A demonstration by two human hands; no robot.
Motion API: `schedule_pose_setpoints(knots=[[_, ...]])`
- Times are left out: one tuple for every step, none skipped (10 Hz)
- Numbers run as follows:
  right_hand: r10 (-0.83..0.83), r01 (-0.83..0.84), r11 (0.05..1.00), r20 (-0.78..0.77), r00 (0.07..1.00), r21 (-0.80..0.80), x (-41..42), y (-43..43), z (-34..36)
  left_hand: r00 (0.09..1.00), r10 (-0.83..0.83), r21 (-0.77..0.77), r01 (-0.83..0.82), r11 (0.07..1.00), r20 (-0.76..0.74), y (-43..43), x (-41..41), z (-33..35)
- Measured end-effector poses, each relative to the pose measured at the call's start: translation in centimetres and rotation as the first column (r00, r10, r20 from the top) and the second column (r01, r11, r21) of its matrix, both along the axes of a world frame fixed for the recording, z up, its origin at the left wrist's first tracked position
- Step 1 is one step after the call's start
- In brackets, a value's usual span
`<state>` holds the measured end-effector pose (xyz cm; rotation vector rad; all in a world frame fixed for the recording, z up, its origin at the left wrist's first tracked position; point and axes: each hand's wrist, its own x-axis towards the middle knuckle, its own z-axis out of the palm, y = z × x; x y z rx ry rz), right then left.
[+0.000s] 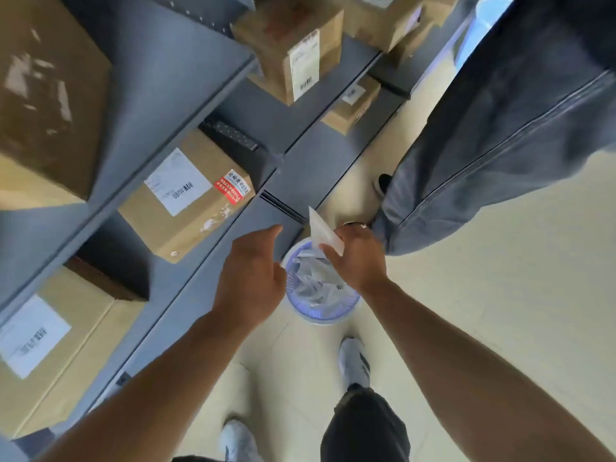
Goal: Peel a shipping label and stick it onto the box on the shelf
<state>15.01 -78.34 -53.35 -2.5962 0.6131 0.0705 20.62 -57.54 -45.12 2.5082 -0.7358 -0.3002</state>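
My right hand (358, 258) pinches a white sheet of label paper (321, 230) above a round bin (321, 316) holding crumpled paper scraps. My left hand (253, 271) hovers beside it, fingers loosely spread, holding nothing. A cardboard box (186, 198) stands on the grey shelf (206, 258) to the left of my hands; it carries a white shipping label (175, 181) and a red sticker (232, 186).
More cardboard boxes sit on the shelves: a labelled one at lower left (50, 348), a large one at upper left (46, 95), and others farther along (293, 51). Another person's trouser leg (500, 135) stands at right. My shoes (355, 361) are on the beige floor.
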Motion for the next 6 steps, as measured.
schedule_pose_setpoints(knots=[[-0.003, 0.001, 1.000, -0.167, 0.986, -0.012, 0.0, 0.8, -8.2, 1.000, 0.013, 0.023, -0.013, 1.000, -0.006, 2.0, -0.2, -5.4], [-0.019, 0.009, 0.999, -0.300, 0.954, -0.034, -0.4, 1.4, -13.3, 0.999, 0.026, 0.059, -0.025, 0.998, -0.022, 3.7, 0.1, -8.4], [-0.027, 0.018, 0.999, -0.365, 0.931, -0.030, -0.4, 2.0, -16.6, 0.999, 0.044, 0.065, -0.043, 0.997, -0.012, 4.7, 0.5, -10.2], [-0.042, 0.036, 0.999, -0.352, 0.935, -0.024, -0.7, 2.5, -16.6, 0.999, 0.043, 0.079, -0.042, 0.996, -0.018, 4.7, 0.6, -10.1], [-0.054, 0.049, 0.998, -0.243, 0.968, -0.029, -0.4, 2.4, -13.6, 0.999, 0.042, 0.068, -0.043, 0.997, 0.018, 3.9, 0.8, -8.0], [-0.051, 0.049, 0.999, -0.123, 0.991, -0.017, -0.1, 2.3, -8.2, 0.998, 0.054, 0.057, -0.056, 0.997, 0.040, 3.0, 0.7, -4.0]])
